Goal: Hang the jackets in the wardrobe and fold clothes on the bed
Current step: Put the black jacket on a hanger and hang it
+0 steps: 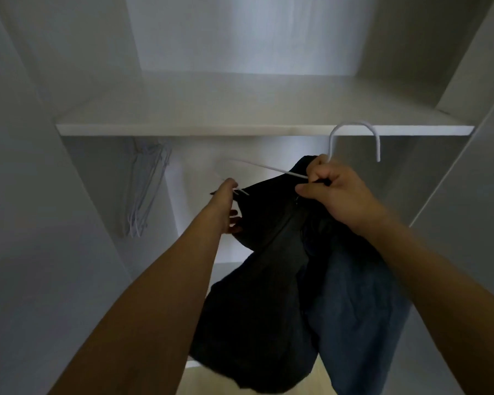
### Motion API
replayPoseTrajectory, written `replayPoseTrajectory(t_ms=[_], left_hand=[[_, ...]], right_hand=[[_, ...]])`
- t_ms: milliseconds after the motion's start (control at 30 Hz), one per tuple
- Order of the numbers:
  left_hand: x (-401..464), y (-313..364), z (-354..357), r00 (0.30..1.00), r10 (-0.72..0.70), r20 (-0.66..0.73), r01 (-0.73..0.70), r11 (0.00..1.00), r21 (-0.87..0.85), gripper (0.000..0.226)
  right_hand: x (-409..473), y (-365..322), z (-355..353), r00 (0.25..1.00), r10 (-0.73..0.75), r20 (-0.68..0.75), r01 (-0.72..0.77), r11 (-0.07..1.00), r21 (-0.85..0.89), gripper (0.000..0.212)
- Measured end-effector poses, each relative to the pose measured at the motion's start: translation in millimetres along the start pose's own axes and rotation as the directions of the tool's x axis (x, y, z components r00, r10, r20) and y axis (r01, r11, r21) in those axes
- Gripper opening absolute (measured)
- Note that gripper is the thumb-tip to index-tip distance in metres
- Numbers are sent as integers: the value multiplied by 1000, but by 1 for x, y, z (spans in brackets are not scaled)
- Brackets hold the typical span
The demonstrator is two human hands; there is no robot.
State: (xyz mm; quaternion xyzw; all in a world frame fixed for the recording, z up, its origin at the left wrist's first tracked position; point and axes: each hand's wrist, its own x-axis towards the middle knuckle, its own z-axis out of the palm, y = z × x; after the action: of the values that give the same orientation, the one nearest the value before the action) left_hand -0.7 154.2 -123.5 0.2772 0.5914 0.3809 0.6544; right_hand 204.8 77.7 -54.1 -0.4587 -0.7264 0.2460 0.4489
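A dark jacket (283, 295) with a blue lining hangs in front of me, inside an open white wardrobe. My right hand (334, 192) grips the neck of a white hanger (354, 138) together with the jacket's collar, hook upward. My left hand (227, 206) holds the jacket's left shoulder where the hanger's arm ends. The hanger's arm runs between my two hands.
A white shelf (263, 129) spans the wardrobe at the height of the hook. Several empty white hangers (146, 189) hang at the left under it. The wardrobe's side walls stand close on both sides, and pale flooring shows below.
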Motion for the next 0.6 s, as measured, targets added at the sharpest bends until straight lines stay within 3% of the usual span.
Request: replayPoseTrajectory(t_ms=[67,200,333,467,533,600], left_hand=[[15,-2,4,994,-40,104,43,999,-19,49],[31,-14,17,969,64,240,-60,998,-23,41],[34,-10,23,987,158,32,-157,987,-37,27],[18,25,36,926,333,-177,-356,927,-115,18],[-3,30,50,843,532,-72,-522,844,124,24],[-29,21,65,761,617,203,-645,684,339,29]], right_hand=[[-7,0,-3,1000,-17,-11,17,1000,-21,41],[-22,12,-18,998,21,-55,-21,1000,-1,36],[-35,30,-36,996,83,-30,-86,991,-107,40],[-47,49,-41,961,242,130,-193,932,-306,43],[-51,55,-37,939,309,150,-258,922,-287,42],[-54,57,-33,935,337,110,-320,935,-153,42]])
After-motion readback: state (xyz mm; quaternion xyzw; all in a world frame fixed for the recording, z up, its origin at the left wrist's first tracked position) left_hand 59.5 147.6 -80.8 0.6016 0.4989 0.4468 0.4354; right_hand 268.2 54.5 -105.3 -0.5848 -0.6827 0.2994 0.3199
